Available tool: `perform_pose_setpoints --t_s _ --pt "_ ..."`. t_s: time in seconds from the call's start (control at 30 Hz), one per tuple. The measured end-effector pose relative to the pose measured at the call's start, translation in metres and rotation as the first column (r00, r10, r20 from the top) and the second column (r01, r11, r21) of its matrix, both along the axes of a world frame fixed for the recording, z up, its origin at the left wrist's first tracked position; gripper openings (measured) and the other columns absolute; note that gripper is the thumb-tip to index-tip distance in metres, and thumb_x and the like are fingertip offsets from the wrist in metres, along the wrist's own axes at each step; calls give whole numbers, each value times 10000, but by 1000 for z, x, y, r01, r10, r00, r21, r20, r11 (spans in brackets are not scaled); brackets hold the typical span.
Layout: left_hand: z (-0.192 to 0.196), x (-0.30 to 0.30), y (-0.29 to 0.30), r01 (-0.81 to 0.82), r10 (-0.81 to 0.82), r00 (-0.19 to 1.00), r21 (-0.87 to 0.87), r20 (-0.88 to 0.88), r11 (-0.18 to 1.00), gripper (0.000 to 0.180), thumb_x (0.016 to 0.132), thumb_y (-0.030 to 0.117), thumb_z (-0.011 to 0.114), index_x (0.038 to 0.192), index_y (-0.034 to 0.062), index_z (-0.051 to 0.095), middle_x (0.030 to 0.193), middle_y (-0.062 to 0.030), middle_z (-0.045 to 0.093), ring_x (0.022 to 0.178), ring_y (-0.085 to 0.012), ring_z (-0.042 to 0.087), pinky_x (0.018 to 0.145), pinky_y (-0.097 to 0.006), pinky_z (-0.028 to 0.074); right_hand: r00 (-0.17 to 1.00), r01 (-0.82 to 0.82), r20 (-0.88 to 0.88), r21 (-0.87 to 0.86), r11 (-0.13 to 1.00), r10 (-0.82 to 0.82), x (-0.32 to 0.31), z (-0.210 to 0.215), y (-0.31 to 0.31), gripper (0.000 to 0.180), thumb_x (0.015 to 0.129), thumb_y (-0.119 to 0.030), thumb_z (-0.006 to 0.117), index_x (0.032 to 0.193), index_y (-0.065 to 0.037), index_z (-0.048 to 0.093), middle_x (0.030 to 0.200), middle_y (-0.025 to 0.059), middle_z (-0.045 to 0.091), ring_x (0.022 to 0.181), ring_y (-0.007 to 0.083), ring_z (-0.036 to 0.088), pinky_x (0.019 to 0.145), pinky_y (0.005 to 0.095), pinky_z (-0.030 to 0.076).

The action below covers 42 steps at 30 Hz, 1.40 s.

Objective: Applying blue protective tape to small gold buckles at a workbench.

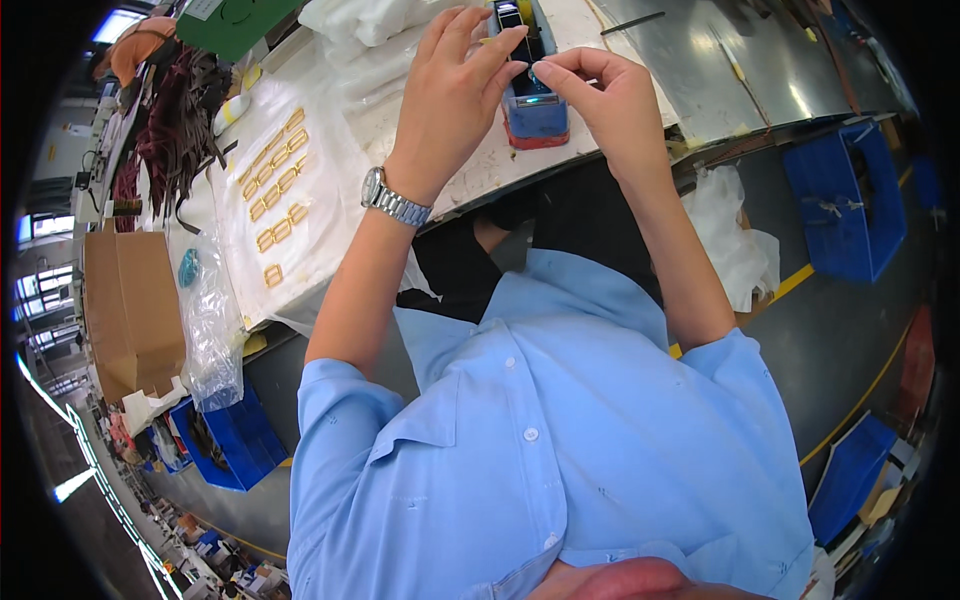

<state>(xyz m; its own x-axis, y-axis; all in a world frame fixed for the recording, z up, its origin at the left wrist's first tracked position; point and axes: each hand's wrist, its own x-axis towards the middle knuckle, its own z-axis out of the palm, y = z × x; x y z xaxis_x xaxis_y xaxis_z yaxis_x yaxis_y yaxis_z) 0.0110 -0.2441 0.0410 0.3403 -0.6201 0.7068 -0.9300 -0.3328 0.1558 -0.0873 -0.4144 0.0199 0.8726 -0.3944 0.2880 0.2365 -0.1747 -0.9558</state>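
A blue tape dispenser (540,122) with a red base stands at the table's near edge, top centre. Over its left side is my left hand (440,105), fingers spread and bent, its thumb and forefinger tips near the dispenser's dark middle. From the right, my right hand (615,105) pinches thumb against forefinger just above the dispenser; what lies between the tips is too small to make out. Rows of gold metal buckles (270,187) lie on a white sheet (235,250) to the left of my left forearm.
Dark leather strips (180,120) heap at the far left near a green container (235,25). Clear plastic wrap (215,345) hangs off the left edge beside a cardboard box (130,310). A metal surface (770,70) extends right, above a blue bin (845,205).
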Motion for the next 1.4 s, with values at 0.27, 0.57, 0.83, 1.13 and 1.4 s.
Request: perform_pose_setpoints --t_s 0.27,0.57,0.83,1.13,1.4 --pt "14 7 -8 -58 71 987 90 -147 994 409 1037 203 684 1394 5 670 1425 -297 594 1347 -458 545 1138 -483 468 961 -55 -237 343 938 143 -119 -38 43 144 1027 -121 756 1030 23 762 915 -18 731 815 18 602 751 202 497" --pt "15 -8 13 -106 82 963 -80 -256 991 438 1018 187 696 1408 -5 641 1397 -275 626 1269 -446 595 1093 -473 488 950 -94 -251 335 937 185 -112 -56 54 139 1039 -120 737 1017 17 749 920 1 741 800 28 591 753 214 509" --pt "1 -24 174 -482 467 843 8 -266 876 178 991 142 780 1118 18 797 1010 -104 823 884 -202 791 804 -319 593 952 -74 -244 410 909 187 -123 -47 43 115 1065 -84 685 1066 19 737 996 135 819 790 74 678 751 230 533" --pt "-7 -52 346 -495 690 723 667 -40 557 77 964 127 715 982 53 701 940 -119 730 905 -341 713 784 -447 567 950 -111 -230 377 919 209 -118 -39 49 132 1076 -102 681 1086 22 725 979 125 812 788 68 666 777 229 537" --pt "-20 -50 373 -542 716 679 546 -163 638 132 965 72 728 1093 41 720 936 -84 734 769 -209 691 732 -347 563 947 -157 -173 487 859 271 -117 -35 59 146 1088 -112 661 1064 22 713 1034 139 821 823 81 693 762 235 551"
